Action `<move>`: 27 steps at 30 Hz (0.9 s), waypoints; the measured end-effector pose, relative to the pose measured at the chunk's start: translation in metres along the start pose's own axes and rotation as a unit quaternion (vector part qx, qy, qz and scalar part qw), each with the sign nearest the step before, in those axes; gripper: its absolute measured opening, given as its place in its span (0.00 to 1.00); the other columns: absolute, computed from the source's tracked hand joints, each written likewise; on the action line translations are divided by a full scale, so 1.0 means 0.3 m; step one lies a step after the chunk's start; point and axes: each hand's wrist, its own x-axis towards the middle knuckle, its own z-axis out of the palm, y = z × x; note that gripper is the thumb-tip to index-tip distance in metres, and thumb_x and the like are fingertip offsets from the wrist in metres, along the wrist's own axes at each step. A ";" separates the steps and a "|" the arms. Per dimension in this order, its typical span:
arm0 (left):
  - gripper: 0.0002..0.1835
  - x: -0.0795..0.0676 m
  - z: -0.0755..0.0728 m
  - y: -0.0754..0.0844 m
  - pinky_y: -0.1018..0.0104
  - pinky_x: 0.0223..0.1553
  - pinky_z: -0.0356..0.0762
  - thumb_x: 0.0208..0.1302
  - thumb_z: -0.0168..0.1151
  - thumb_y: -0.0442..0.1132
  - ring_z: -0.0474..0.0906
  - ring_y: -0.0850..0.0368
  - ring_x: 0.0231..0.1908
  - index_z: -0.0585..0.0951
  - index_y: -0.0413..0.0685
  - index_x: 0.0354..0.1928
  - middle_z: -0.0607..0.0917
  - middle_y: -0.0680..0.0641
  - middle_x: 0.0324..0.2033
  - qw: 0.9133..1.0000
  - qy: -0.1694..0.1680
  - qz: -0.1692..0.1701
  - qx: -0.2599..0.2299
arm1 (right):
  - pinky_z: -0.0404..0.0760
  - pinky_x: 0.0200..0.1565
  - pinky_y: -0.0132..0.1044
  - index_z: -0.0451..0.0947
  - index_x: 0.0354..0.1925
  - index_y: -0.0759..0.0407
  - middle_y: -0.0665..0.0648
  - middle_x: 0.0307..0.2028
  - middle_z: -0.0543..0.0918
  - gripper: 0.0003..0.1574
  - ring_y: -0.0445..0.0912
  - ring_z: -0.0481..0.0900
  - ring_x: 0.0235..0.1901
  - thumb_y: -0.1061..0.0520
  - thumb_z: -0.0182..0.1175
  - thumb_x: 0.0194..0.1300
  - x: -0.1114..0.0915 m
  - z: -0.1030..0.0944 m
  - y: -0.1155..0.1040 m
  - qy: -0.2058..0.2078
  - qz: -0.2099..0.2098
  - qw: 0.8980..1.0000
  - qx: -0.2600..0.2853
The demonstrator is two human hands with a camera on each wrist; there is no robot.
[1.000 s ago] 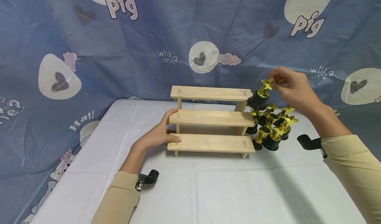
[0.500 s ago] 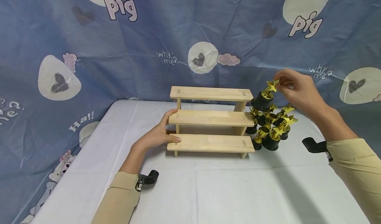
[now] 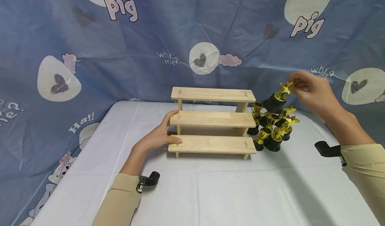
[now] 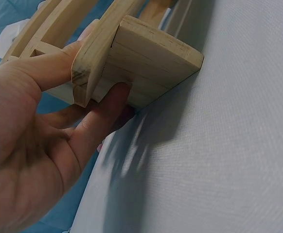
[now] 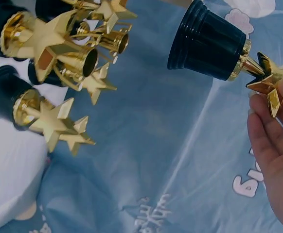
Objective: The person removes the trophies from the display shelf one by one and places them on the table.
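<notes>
My right hand pinches a gold star trophy by its star top, its black base hanging tilted above the group of trophies. The right wrist view shows the same star trophy between thumb and fingers, apart from the others. At the left end of a three-tier wooden stand, my left hand grips the side, thumb on the lowest step. In the left wrist view the thumb and fingers of that hand wrap the stand's end board.
Several gold trophies, some with cups and some with stars, stand close together against the stand's right end. A white cloth covers the table. A blue printed curtain hangs behind it.
My right hand has moved to the right with the star trophy, away from the stand, uncovering a cup trophy beside the top step. The left hand and the stand have stayed put.
</notes>
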 end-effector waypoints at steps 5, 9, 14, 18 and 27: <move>0.60 0.002 0.000 0.001 0.39 0.64 0.67 0.53 0.78 0.44 0.50 0.36 0.76 0.43 0.89 0.73 0.42 0.44 0.78 1.000 -0.001 0.002 0.002 | 0.69 0.42 0.14 0.78 0.53 0.57 0.35 0.41 0.78 0.15 0.21 0.73 0.39 0.63 0.60 0.69 -0.025 -0.014 0.028 0.011 0.010 1.000 -0.011; 0.60 0.004 0.001 -0.001 0.42 0.62 0.71 0.53 0.78 0.44 0.56 0.34 0.74 0.43 0.88 0.73 0.41 0.45 0.78 1.000 -0.001 0.000 0.000 | 0.69 0.41 0.15 0.77 0.53 0.57 0.39 0.41 0.78 0.15 0.21 0.73 0.38 0.62 0.59 0.69 -0.039 -0.020 0.048 0.013 0.018 0.999 -0.023; 0.60 0.007 0.002 -0.006 0.47 0.58 0.75 0.53 0.77 0.43 0.68 0.34 0.67 0.43 0.91 0.72 0.42 0.45 0.78 1.000 -0.007 -0.002 -0.009 | 0.69 0.40 0.15 0.77 0.54 0.57 0.39 0.41 0.78 0.15 0.21 0.72 0.37 0.62 0.58 0.69 -0.059 -0.024 0.067 0.006 0.021 0.999 -0.029; 0.60 0.007 0.003 -0.007 0.48 0.58 0.75 0.54 0.77 0.43 0.69 0.34 0.66 0.43 0.91 0.72 0.42 0.45 0.78 1.000 -0.009 0.001 -0.011 | 0.69 0.39 0.15 0.77 0.54 0.57 0.38 0.41 0.78 0.15 0.20 0.71 0.37 0.61 0.58 0.70 -0.074 -0.026 0.084 0.001 0.026 0.999 -0.037; 0.60 0.004 0.001 -0.004 0.49 0.56 0.77 0.54 0.77 0.42 0.70 0.33 0.66 0.43 0.90 0.72 0.39 0.46 0.79 1.000 -0.007 0.002 -0.013 | 0.69 0.37 0.17 0.77 0.54 0.56 0.37 0.39 0.78 0.15 0.19 0.71 0.36 0.60 0.58 0.70 -0.097 -0.028 0.116 -0.003 0.045 0.998 -0.041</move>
